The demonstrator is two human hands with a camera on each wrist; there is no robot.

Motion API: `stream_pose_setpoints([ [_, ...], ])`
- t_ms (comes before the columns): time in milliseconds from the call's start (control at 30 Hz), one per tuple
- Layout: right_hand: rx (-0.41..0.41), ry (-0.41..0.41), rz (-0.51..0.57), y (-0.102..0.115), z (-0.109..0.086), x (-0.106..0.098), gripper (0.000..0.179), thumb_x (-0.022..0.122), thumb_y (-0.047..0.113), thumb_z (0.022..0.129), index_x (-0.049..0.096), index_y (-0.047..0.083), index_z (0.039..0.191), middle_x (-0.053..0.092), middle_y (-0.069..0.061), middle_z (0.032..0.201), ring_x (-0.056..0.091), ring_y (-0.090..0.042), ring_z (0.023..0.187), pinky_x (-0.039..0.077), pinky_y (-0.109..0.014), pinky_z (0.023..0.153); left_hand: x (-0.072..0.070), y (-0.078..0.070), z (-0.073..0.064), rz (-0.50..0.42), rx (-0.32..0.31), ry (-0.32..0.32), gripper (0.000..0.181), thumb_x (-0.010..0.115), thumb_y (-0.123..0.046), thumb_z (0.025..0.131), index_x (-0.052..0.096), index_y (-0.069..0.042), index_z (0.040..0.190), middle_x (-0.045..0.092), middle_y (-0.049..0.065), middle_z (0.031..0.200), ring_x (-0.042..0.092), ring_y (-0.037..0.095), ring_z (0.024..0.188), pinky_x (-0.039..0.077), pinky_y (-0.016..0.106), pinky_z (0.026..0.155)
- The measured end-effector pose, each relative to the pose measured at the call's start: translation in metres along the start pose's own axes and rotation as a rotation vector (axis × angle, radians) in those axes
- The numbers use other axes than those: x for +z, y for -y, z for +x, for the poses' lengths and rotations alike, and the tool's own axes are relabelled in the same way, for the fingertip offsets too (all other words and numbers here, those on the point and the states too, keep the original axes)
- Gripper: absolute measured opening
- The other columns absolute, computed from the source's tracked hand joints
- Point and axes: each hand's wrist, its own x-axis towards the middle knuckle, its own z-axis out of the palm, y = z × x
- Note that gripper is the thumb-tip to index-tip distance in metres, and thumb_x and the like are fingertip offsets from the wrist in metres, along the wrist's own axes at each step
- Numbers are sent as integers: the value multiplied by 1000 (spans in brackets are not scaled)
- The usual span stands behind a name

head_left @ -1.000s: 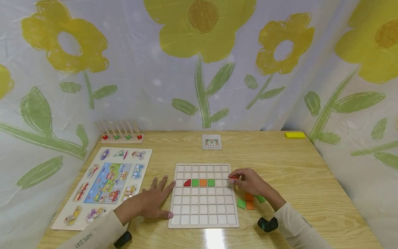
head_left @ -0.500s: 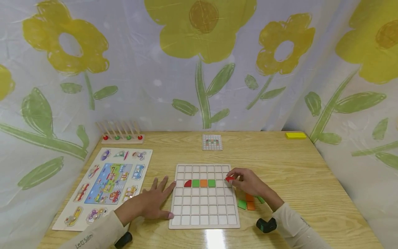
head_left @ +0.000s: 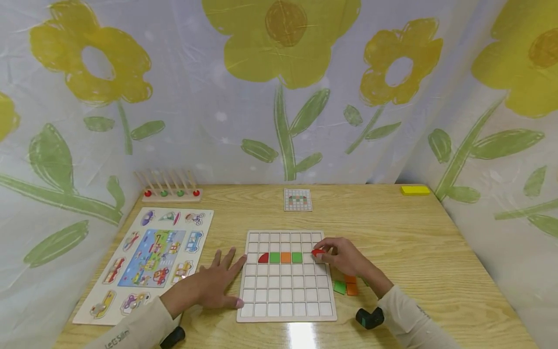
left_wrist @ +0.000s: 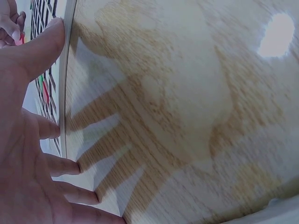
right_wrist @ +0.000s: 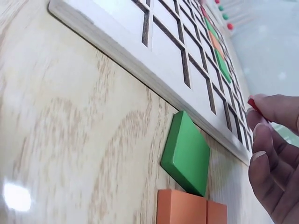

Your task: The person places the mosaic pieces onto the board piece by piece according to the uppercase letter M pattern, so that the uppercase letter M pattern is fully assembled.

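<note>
Nearby, green tile (head_left: 340,287) beside grid board (head_left: 285,294).

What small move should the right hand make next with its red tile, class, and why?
Probably ease the red tile left and lower it into the bare cell right of the row's rightmost green square tile. The right hand pinches it near the right edge of the grid board; a red quarter-circle tile starts the row, and the pattern card seems to show red at both ends.
</note>
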Motion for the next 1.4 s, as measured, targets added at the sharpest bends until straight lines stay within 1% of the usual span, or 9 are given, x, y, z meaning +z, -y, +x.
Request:
stream_pose_setpoints([
  [167, 15, 3, -1, -1, 2, 1, 21, 68, 12, 96, 75, 11, 115, 69, -4, 95, 55, -15, 72, 48, -22, 60, 1, -1, -1, 6, 0, -7, 110, 70, -68, 81, 17, -14, 162, 8, 29, 165, 9, 64, 145, 31, 83, 94],
  [267, 23, -3, -13, 1, 3, 2, 22, 68, 11, 96, 74, 9, 117, 68, -4, 95, 55, -16, 73, 48, -22, 60, 0, -2, -1, 11, -2, -9, 110, 70, -68, 81, 18, -14, 162, 9, 28, 165, 9, 63, 145, 32, 83, 95],
  [533, 20, -24, -20, 4, 5, 6, 21, 66, 6, 95, 73, 10, 114, 68, -4, 93, 54, -15, 69, 46, -21, 59, -1, -3, -2, 11, -9, -1, 109, 69, -68, 82, 18, -14, 162, 9, 28, 166, 10, 63, 145, 32, 82, 96],
  [700, 7, -22, -20, 4, 5, 8, 22, 65, 5, 95, 73, 9, 115, 69, -6, 96, 54, -14, 70, 46, -21, 62, 0, -3, -1, 9, -9, 3, 109, 69, -68, 82, 18, -14, 162, 9, 28, 166, 9, 63, 146, 32, 82, 95],
  [933, 10, -23, -13, 4, 5, 11, 18, 68, 11, 96, 75, 11, 112, 68, -3, 94, 53, -15, 72, 44, -21, 62, 0, -2, -1, 2, -4, 1, 109, 68, -69, 83, 17, -15, 162, 8, 27, 166, 9, 63, 146, 31, 83, 95],
  [1100, 20, -26, -22, 3, 7, 13, 19, 69, 16, 96, 75, 12, 114, 68, 0, 94, 53, -13, 72, 44, -21, 62, 0, -2, -1, 2, -2, 2, 108, 67, -69, 83, 17, -15, 162, 8, 28, 166, 8, 63, 146, 31, 83, 95],
  [1400, 45, -29, -24, 8, 12, 18, 18, 72, 14, 94, 76, 10, 111, 69, -1, 94, 54, -16, 79, 46, -22, 65, -1, 0, 1, 0, -2, 13, 109, 69, -67, 83, 16, -14, 162, 7, 28, 166, 7, 63, 145, 30, 84, 95],
])
